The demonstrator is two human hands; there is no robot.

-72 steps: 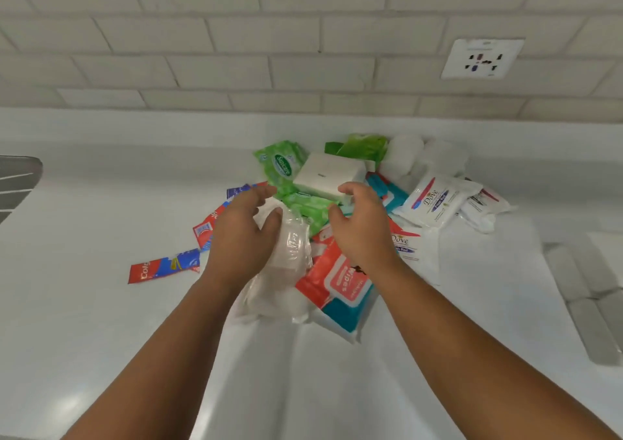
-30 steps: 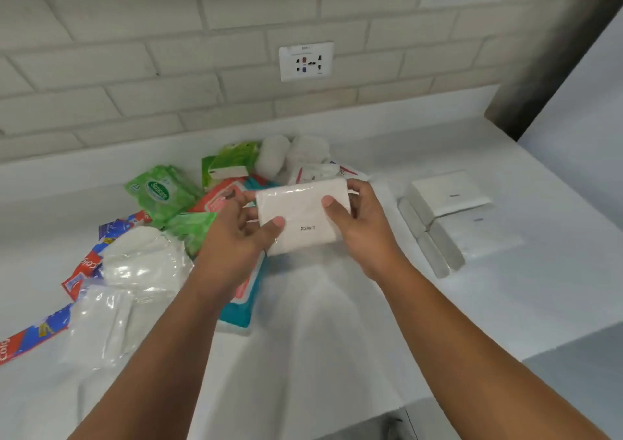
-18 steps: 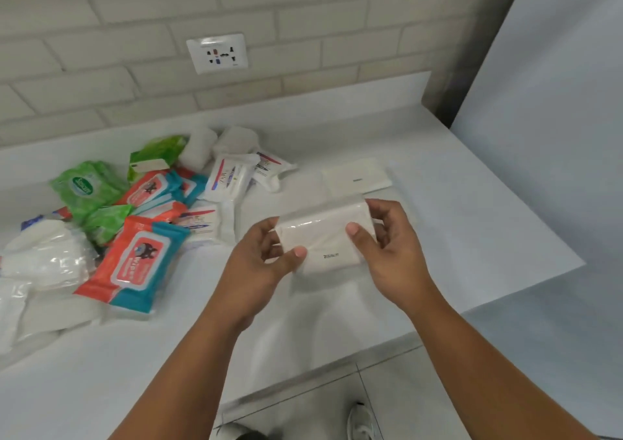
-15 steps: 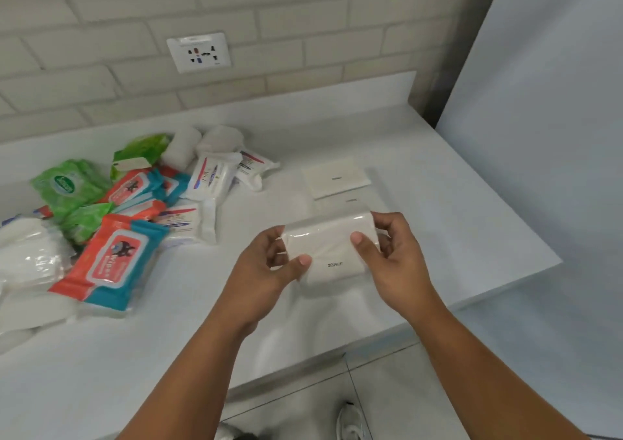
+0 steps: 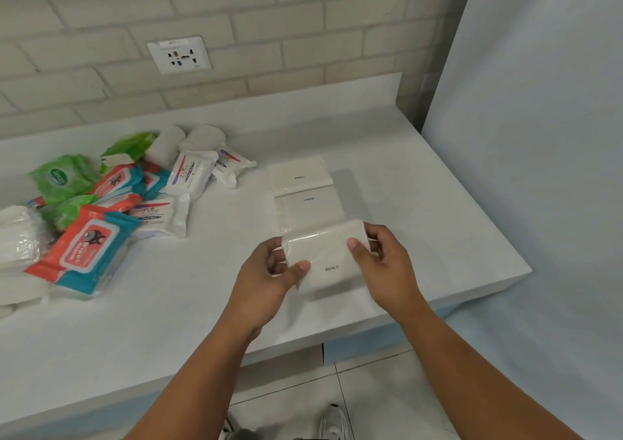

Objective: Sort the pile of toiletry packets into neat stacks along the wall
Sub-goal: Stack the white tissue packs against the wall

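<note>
A white tissue packet [image 5: 325,254] with a small printed date is held above the counter between both hands. My left hand [image 5: 266,276] grips its left end with the thumb on top. My right hand [image 5: 384,264] grips its right end the same way. Just beyond it, two more white tissue packets, one [image 5: 310,209] nearer and one [image 5: 298,175] farther, lie flat in a row on the counter. At the left lies the mixed pile: a red and teal wipes pack [image 5: 86,247], green packs [image 5: 60,178], Dove packets [image 5: 188,173] and white wrapped packs [image 5: 15,237].
The white counter [image 5: 438,203] ends at a front edge near my hands and at a right edge by a pale wall [image 5: 539,136]. A brick wall with a socket [image 5: 179,55] runs behind. Tiled floor and a shoe [image 5: 333,422] show below.
Both hands lifted the white packet out of the pile and carried it right, over to the two white packets lying on the counter. The view swung right with them.
</note>
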